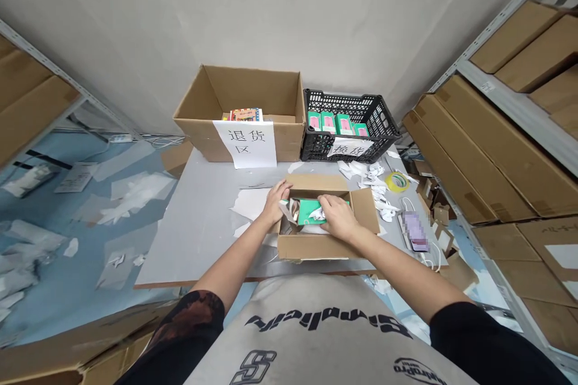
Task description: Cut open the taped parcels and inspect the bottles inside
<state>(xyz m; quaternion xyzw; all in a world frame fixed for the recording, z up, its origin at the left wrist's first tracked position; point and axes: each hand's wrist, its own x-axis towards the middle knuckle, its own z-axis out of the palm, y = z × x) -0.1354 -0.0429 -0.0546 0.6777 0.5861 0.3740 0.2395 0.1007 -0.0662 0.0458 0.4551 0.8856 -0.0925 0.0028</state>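
An open cardboard box point(311, 248) stands on the table in front of me with its flaps folded out. Inside it lies a small green box point(307, 209), whose left end appears open with a whitish flap point(286, 212) sticking out. My left hand point(273, 203) is at that end, its fingers curled against the flap and the carton's left edge. Over the green box reaches my right hand point(338, 216), closed on a crumpled piece of white paper point(318, 214) by its fingertips. The palm side of both hands is hidden.
A large carton point(194, 132) with colourful packs and a black crate point(311, 147) with several green-pink boxes stand at the back. Yellow tape point(397, 181), paper scraps point(383, 207) and a phone point(414, 231) lie on the right. Shelves of cartons point(487, 156) flank the table.
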